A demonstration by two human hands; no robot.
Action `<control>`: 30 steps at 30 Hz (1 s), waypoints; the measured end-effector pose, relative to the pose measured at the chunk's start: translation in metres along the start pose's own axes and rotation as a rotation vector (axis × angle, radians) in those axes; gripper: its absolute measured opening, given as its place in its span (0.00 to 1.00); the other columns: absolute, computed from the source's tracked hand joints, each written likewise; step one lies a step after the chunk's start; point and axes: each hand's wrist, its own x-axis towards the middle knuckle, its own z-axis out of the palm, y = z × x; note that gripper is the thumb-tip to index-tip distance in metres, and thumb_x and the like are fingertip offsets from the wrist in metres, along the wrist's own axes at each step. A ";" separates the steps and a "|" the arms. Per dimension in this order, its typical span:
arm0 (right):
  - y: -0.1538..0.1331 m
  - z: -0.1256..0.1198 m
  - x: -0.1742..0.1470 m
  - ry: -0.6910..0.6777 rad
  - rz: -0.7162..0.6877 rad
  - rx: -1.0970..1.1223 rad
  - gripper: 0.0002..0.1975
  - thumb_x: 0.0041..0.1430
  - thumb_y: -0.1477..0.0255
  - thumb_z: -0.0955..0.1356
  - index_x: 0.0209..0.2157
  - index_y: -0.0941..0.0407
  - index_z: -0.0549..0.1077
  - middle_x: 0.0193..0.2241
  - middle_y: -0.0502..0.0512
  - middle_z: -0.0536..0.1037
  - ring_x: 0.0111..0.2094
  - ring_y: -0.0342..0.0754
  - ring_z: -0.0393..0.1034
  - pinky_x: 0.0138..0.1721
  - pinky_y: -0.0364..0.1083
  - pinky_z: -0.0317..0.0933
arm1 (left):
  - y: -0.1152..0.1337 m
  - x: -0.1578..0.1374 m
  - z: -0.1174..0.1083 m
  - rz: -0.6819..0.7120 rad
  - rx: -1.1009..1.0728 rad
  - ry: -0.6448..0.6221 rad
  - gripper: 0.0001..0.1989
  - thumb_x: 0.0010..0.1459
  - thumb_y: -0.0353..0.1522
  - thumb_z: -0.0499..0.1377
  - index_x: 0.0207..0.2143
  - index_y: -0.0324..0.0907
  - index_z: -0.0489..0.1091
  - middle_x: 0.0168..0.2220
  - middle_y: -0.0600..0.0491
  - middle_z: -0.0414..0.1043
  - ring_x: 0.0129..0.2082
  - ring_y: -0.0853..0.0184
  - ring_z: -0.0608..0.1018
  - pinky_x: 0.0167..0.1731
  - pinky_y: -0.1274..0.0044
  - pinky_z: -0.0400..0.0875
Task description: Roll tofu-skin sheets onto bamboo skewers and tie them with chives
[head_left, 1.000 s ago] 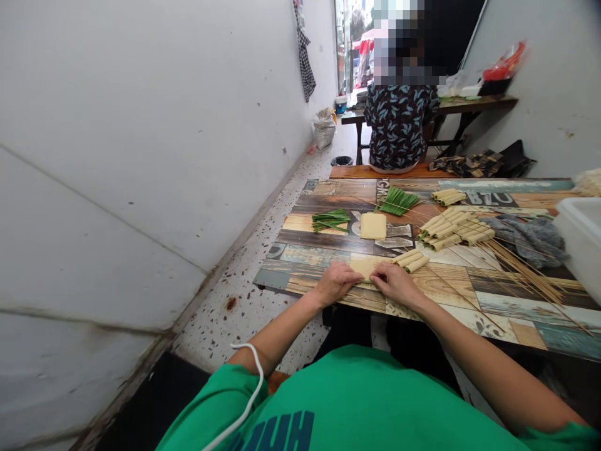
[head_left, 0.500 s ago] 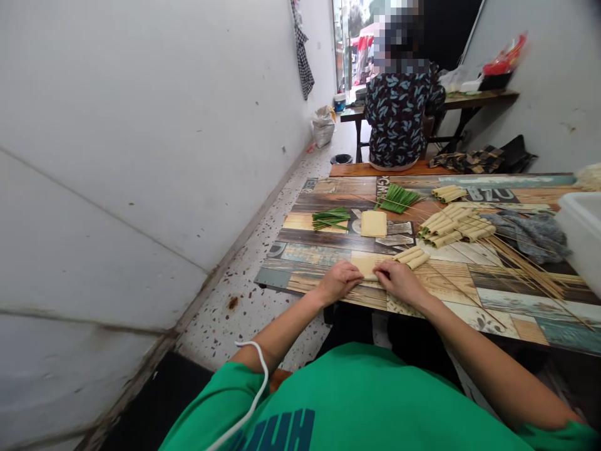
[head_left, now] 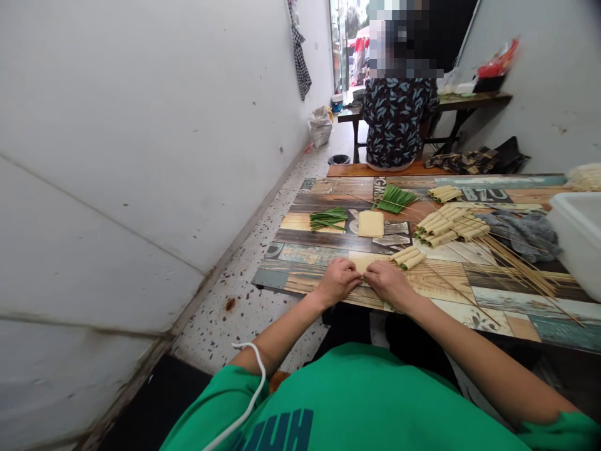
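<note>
A pale yellow tofu sheet (head_left: 362,264) lies near the table's front edge, its near edge pinched by both hands. My left hand (head_left: 339,281) is closed on its left end, with fingertips bent down. My right hand (head_left: 387,283) grips it close beside the left; the fingers cover most of the near edge. Just right of the sheet are a few finished tofu rolls (head_left: 408,257) with green ends. Beyond my hands sits a square stack of tofu sheets (head_left: 370,224), between a small pile of cut green leaves (head_left: 328,218) and a larger green bundle (head_left: 395,198).
More rolls (head_left: 444,227) are piled to the right, near thin wooden skewers (head_left: 526,269) and a grey cloth (head_left: 526,235). A white plastic tub (head_left: 577,235) stands at the right edge. Across the table, a person (head_left: 399,122) in a patterned shirt sits facing away on a bench (head_left: 345,170).
My right hand has shifted left, nearer my left hand, along the sheet's near edge. Less of the sheet shows between them. The whole view has shifted slightly.
</note>
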 end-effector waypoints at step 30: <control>0.009 -0.008 0.003 -0.006 -0.090 -0.054 0.13 0.67 0.73 0.63 0.30 0.58 0.76 0.29 0.57 0.73 0.33 0.48 0.61 0.36 0.47 0.52 | 0.014 0.009 -0.011 -0.072 0.199 -0.089 0.13 0.65 0.34 0.57 0.28 0.43 0.73 0.32 0.51 0.72 0.38 0.64 0.67 0.39 0.69 0.51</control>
